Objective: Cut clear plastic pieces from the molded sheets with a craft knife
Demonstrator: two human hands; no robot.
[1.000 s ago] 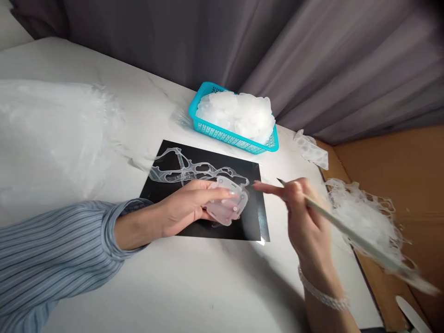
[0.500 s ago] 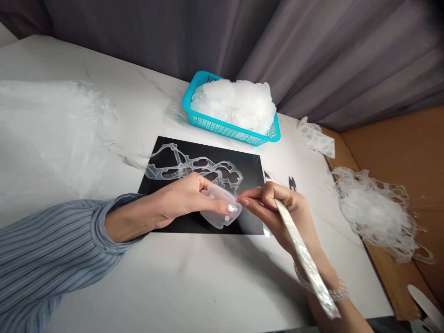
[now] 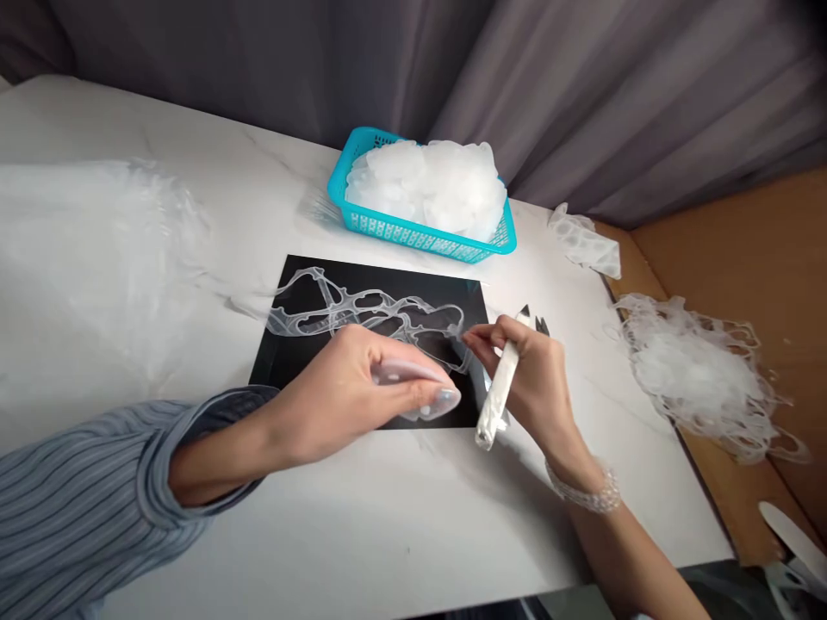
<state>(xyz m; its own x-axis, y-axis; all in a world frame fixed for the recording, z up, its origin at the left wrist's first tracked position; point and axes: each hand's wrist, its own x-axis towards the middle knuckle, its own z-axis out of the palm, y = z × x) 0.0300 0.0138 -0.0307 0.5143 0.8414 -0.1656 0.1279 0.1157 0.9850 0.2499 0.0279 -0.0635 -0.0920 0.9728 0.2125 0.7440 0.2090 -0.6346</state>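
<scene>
My left hand (image 3: pixel 342 405) is closed, with its thumb pressing on a thin translucent piece (image 3: pixel 413 372) that has small holes and is tilted nearly edge-on over the black mat (image 3: pixel 271 370). My right hand (image 3: pixel 530 370) is closed around a slim tool wrapped in white (image 3: pixel 500 392), whose dark pointed tip sticks out above the knuckles. The thumb and forefinger of that hand pinch together at the right end of the clear cut-out webbing (image 3: pixel 368 306), which lies across the mat. Whether they grip the webbing itself, I cannot tell.
Behind the mat stands a turquoise basket (image 3: pixel 419 238) heaped with translucent pieces. Clear plastic sheets (image 3: pixel 83 258) lie at the left. A tangle of scrap webbing (image 3: pixel 698 370) and a cut-out sheet (image 3: pixel 585 241) are at the right, near cardboard (image 3: pixel 736 232). Dark tool tips (image 3: pixel 541 325) show behind my right hand.
My right hand has come away from the translucent piece, up toward the webbing, and the white-wrapped tool has swung round. My left hand has tilted the piece; the webbing's right end has shifted.
</scene>
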